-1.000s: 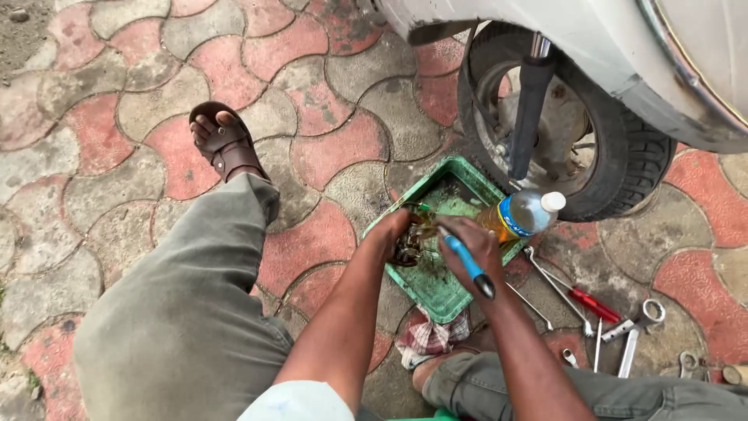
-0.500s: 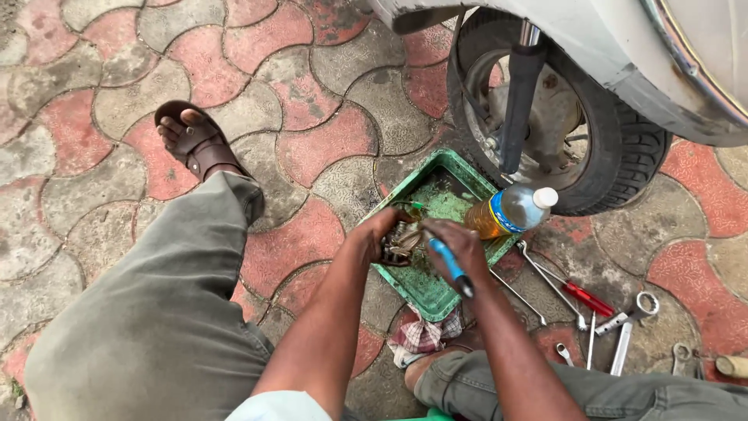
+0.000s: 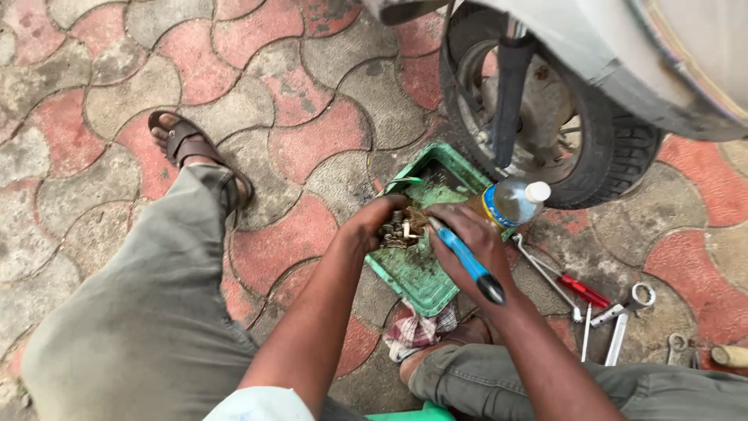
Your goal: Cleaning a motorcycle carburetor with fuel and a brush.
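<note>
My left hand [image 3: 372, 224] grips a small greasy metal part [image 3: 399, 229] over a green plastic tray [image 3: 415, 277] on the paving. My right hand [image 3: 466, 238] is shut on a blue-handled tool [image 3: 468, 263] whose working end touches the metal part; its black butt points back toward me. Both hands meet above the tray's middle. A clear plastic bottle [image 3: 510, 201] with a white cap lies on the tray's far right edge.
A scooter wheel [image 3: 545, 109] with its fork stands just beyond the tray. Spanners and a red-handled screwdriver [image 3: 583, 291] lie on the paving at right. A checked rag [image 3: 419, 329] sits under the tray's near corner. My sandalled foot [image 3: 187, 144] rests at left.
The view has shifted, so hands and tray sit slightly lower and more central. Both hands stay on the metal part and blue-handled tool over the tray.
</note>
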